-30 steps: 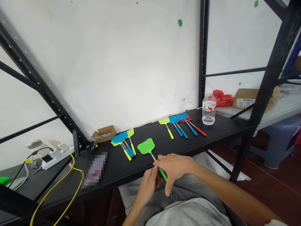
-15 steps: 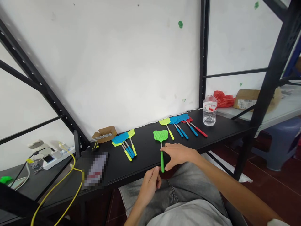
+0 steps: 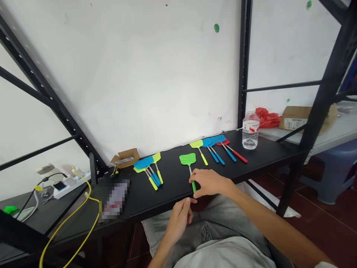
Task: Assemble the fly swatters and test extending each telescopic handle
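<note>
A green fly swatter (image 3: 187,159) lies in front of me at the front of the black shelf, its mesh head pointing away. My right hand (image 3: 210,182) is closed around its green handle, thumb and fingers on either side. Just below the handle end is my left hand (image 3: 181,216), its fingers curled and thumb pressed on the index finger; I see nothing in it. To the left lie overlapping yellow and blue fly swatters (image 3: 144,162). Behind my right hand lies another group, with a yellow fly swatter (image 3: 196,143), several blue fly swatters (image 3: 219,139) and a red fly swatter (image 3: 240,156).
A water bottle (image 3: 250,130) stands at the right of the shelf (image 3: 170,186). A small open cardboard box (image 3: 125,158) and a blurred-out item (image 3: 115,201) are on the left. Yellow cable (image 3: 92,227) hangs over the left edge, beside a power strip (image 3: 71,188).
My right hand has closed on the green swatter's handle and covers more of it. The swatter's head has swung slightly left, and its handle end has drawn away from my left hand.
</note>
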The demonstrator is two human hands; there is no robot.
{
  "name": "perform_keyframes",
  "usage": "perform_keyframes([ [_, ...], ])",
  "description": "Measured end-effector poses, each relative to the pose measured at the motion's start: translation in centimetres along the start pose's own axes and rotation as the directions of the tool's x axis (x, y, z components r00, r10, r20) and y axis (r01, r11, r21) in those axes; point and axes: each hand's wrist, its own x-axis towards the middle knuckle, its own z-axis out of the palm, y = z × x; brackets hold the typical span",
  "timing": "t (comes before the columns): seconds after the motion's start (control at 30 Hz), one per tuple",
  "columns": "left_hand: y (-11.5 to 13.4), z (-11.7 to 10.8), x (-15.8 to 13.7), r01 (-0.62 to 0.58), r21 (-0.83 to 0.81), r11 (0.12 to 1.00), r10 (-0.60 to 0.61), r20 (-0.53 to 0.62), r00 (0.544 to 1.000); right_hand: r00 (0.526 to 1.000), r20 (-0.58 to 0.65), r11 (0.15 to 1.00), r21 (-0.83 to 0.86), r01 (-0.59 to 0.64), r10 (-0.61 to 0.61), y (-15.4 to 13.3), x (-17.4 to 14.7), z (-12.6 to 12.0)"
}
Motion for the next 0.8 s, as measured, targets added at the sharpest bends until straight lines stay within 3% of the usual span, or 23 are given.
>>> perform_keyframes([
  [0.23,0.6,0.0,-0.3,-0.001,0.023,1.0,0.001,0.023,1.0,0.995,0.002,0.995,-0.027,-0.1,0.1,1.7,-0.8,-1.1],
  [0.37,0.7,0.1,-0.3,-0.013,0.041,0.999,0.012,0.021,1.0,0.993,0.005,0.993,-0.006,-0.114,0.114,0.8,-1.6,-2.0],
  [0.57,0.7,0.2,-0.4,-0.031,0.069,0.997,0.029,0.033,0.999,0.989,0.141,0.999,0.027,-0.039,0.034,-0.9,-2.1,-2.1],
  [0.8,0.7,0.4,-0.4,-0.027,0.072,0.997,0.024,0.034,0.999,0.985,0.141,0.993,-0.063,-0.095,0.103,-1.3,-1.9,-2.2],
])
